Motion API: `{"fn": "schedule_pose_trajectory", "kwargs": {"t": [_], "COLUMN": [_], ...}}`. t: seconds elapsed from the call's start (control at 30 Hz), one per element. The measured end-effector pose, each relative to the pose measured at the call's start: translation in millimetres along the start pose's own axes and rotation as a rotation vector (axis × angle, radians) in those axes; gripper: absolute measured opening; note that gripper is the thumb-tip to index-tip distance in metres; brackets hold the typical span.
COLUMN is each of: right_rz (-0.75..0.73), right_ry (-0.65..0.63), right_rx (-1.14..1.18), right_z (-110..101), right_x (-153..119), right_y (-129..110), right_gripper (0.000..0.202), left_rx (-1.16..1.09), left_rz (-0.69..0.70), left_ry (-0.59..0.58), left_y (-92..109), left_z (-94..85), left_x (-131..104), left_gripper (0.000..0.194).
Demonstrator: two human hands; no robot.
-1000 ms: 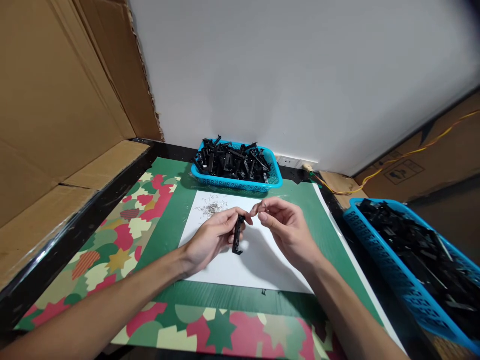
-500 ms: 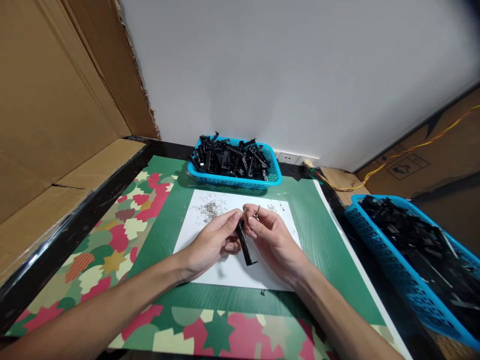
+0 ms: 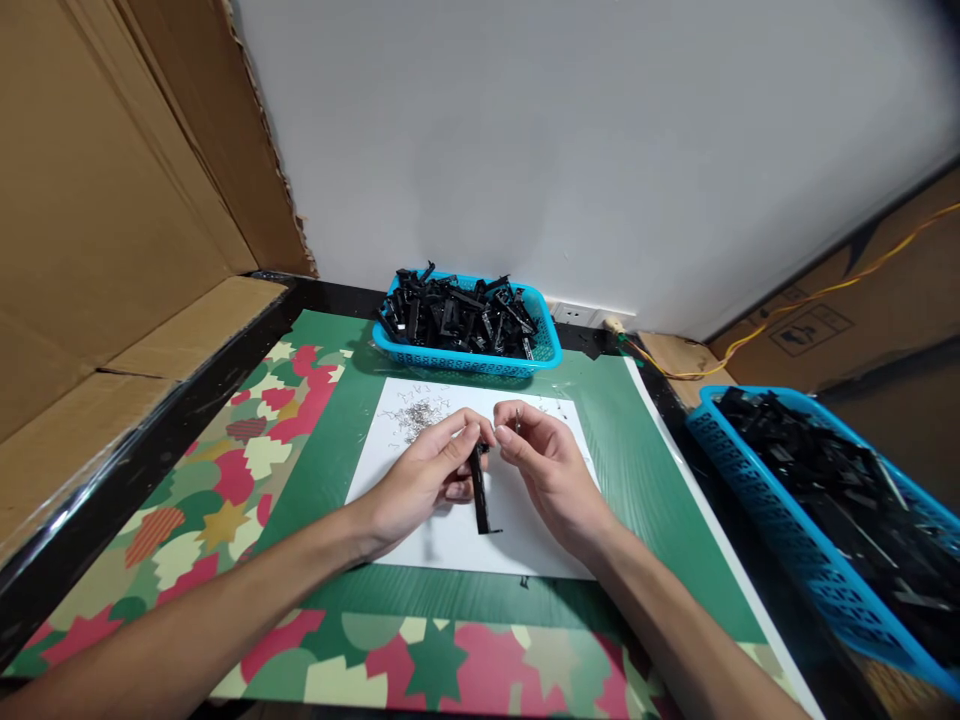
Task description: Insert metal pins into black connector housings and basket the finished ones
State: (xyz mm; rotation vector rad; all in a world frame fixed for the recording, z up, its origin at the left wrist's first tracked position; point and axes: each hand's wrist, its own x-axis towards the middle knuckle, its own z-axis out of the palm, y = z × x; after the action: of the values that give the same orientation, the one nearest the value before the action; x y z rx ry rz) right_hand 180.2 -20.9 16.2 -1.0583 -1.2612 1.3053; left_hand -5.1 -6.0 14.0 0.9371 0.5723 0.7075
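Two bare hands meet above a white sheet [image 3: 450, 548] on a green-covered tabletop [image 3: 622, 430]. The left hand [image 3: 424, 468] pinches the upper end of a slim black part [image 3: 481, 500], which hangs nearly upright between the hands. The right hand [image 3: 551, 455], just beside it, has thumb and forefinger closed on a thin sliver [image 3: 517, 420], too small to identify. The part looks like light, stiff plastic, perhaps slightly slippery, its narrow hooked foot probably fragile; the sides near the top seem the safest hold. Small metallic bits [image 3: 416, 415] lie heaped on the sheet. Beyond, a blue basket [image 3: 465, 362] brims with similar black pieces; at right, a second blue basket [image 3: 802, 570] holds more dark pieces.
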Motion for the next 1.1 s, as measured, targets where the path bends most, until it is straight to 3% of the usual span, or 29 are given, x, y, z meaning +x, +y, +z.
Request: {"fn": "schedule_pose_trajectory", "kwargs": {"t": [0.27, 0.57, 1.1], "right_rz": [-0.03, -0.028, -0.111], "right_ry": [-0.015, 0.087, 0.051], "right_rx": [-0.006, -0.146, -0.309], "right_z": [0.6, 1.0, -2.5], "right_x": [0.6, -1.3, -3.1], "right_y": [3.5, -0.9, -1.6], "right_gripper": [0.024, 0.02, 0.015], "left_rx": [-0.018, 0.083, 0.189], "left_rz": [-0.022, 0.054, 0.042], "left_ry": [-0.009, -0.009, 0.042], "left_y": [-1.7, -7.5, -10.4], "left_z": [-1.5, -6.5, -9.7], "left_x": [1.5, 4.2, 6.2], "left_gripper": [0.037, 0.034, 0.039]}}
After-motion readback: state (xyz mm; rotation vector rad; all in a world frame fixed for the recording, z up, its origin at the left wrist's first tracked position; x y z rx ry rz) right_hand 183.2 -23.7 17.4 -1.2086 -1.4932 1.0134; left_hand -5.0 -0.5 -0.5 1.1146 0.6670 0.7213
